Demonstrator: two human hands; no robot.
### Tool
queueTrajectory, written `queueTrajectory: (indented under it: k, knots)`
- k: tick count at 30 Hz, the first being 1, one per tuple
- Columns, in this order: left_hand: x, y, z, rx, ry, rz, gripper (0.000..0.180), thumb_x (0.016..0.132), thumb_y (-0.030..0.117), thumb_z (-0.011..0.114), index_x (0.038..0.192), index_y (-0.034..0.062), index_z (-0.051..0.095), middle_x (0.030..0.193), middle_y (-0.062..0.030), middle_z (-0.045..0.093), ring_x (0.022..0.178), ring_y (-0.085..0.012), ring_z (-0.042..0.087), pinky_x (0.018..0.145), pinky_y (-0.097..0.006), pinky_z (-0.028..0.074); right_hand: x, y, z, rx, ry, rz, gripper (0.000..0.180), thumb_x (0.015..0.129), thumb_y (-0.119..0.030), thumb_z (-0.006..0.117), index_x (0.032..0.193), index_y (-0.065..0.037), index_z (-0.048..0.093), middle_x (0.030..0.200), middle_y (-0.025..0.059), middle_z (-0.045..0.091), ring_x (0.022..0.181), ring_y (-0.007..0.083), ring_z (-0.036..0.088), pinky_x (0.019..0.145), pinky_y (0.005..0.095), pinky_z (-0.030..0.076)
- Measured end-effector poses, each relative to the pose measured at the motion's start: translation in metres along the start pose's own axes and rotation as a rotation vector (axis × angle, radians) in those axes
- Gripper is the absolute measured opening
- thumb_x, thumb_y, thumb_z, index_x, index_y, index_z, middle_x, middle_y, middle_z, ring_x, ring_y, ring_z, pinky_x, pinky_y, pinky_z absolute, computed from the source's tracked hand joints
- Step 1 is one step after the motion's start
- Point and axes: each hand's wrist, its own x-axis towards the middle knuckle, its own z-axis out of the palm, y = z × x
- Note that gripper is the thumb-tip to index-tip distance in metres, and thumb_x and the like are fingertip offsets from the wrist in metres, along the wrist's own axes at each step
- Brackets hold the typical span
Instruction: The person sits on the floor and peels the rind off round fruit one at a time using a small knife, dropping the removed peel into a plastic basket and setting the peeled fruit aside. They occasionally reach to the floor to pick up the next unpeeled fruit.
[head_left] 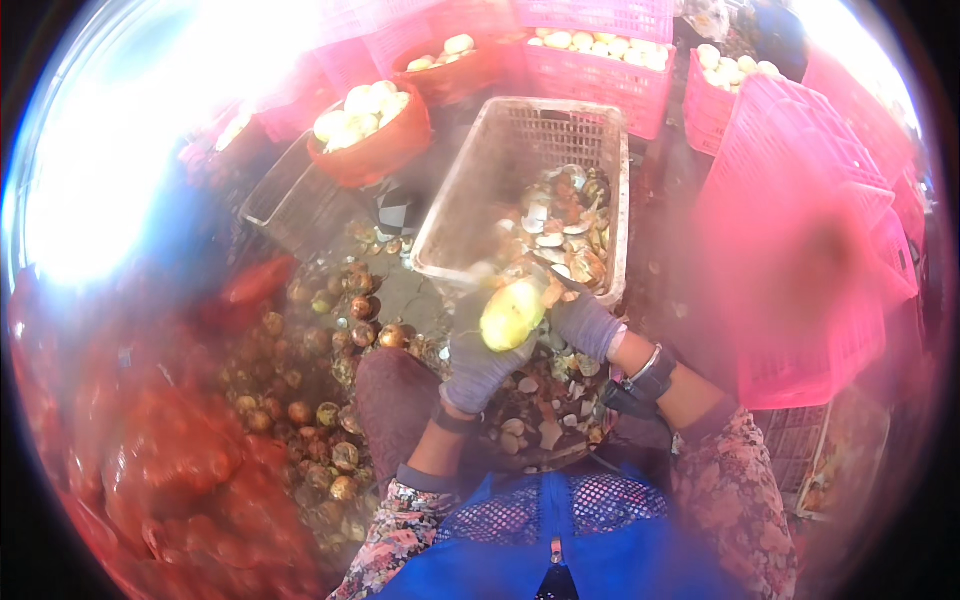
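The peeled, pale yellow fruit (512,313) sits between two gloved hands, low in the middle of the view, just in front of the near rim of a grey mesh crate. The left hand (478,368), in a grey knit glove, cups it from below with fingers curled up around its lower side. The right hand (585,323), gloved the same way, is closed against its upper right side; a dark blade-like tip seems to show above the fruit, but whether that hand grips a tool I cannot tell. A bracelet and a dark band (648,378) circle the right wrist, and both forearms wear flowered sleeves.

Directly under the hands lies a heap of peelings (545,410), brown and cream scraps, resting on the person's lap above a blue apron (560,545) with a mesh panel. The grey mesh crate (500,160) beyond the hands holds more peelings piled toward its near right corner, while its far left part is bare.

To the left of the lap, unpeeled brown fruits (320,400) are spread over the ground. Farther left, red net sacks (170,470) fill the lower left. At the far edge, a red basin (385,150) and pink crates (600,70) hold peeled pale fruits. A stack of pink crates (800,240), blurred, stands at the right.
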Motion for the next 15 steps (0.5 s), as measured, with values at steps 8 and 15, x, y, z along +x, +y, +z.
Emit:
queueTrajectory:
  k: [8, 15]
  knots:
    - [0.003, -0.004, -0.003, -0.156, -0.091, -0.108, 0.071, 0.065, 0.008, 0.083, 0.121, 0.0029, 0.040, 0.113, -0.0109, 0.057, 0.102, -0.0183, 0.059, 0.087, -0.030, 0.052, -0.004, -0.002, 0.017, 1.066, 0.410, 0.019, 0.054, 0.086, -0.004, 0.054, 0.137, -0.006, 0.038, 0.126, 0.0134, 0.053, 0.106, 0.0211, 0.057, 0.093, 0.0312, 0.047]
    - [-0.001, -0.021, -0.005, -0.128, -0.086, -0.207, 0.067, 0.067, 0.003, 0.082, 0.122, 0.0013, 0.044, 0.114, -0.0108, 0.058, 0.102, -0.0168, 0.059, 0.088, -0.029, 0.052, -0.013, -0.024, -0.009, 0.616, 0.452, 0.079, 0.063, 0.080, 0.005, 0.056, 0.139, -0.006, 0.035, 0.129, 0.0167, 0.051, 0.113, 0.0331, 0.055, 0.092, 0.0366, 0.046]
